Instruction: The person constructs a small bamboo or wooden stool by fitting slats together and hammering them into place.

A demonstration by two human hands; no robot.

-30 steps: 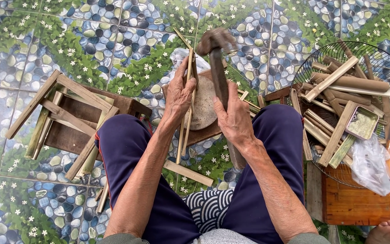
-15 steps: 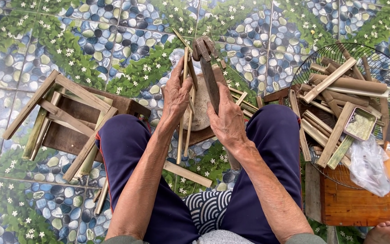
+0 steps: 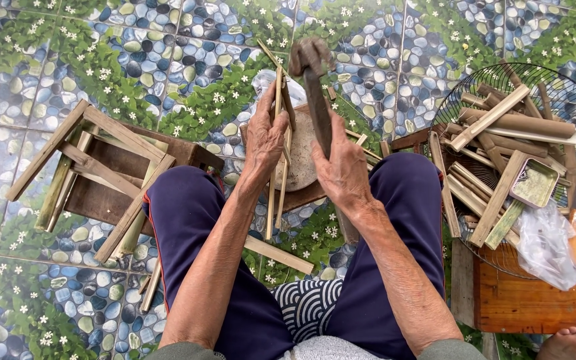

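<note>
We look straight down at our own lap, knees apart in dark blue trousers (image 3: 188, 213), over a tiled floor (image 3: 101, 53) printed with pebbles and small white flowers. Our left hand (image 3: 265, 143) stands a bundle of thin bamboo strips (image 3: 280, 143) upright on the round wooden block (image 3: 301, 157) between our knees; the fingers are curled around the strips and pressed close together, thumb on the near side. Our right hand (image 3: 343, 167) is wrapped tightly round the handle of a heavy dark chopping blade (image 3: 315, 87), fingers closed, the blade pointing away from us with its hooked tip above the top of the strips.

Compared with half a second ago, the blade stands a little more upright and its tip sits slightly further from us, just beside the strips' upper ends rather than leaning across them. A second ago the tip was blurred; now it reads sharper. The left hand has kept its hold on the strips in much the same spot on the block.

To our left lies a small wooden stool frame (image 3: 101, 167) with loose slats. To our right a round wire basket (image 3: 535, 87) holds cut bamboo pieces (image 3: 501, 133), resting partly on an orange wooden box (image 3: 528, 300), with a clear plastic bag (image 3: 548, 240) on it. A bare foot (image 3: 571, 343) shows at the lower right corner.
</note>
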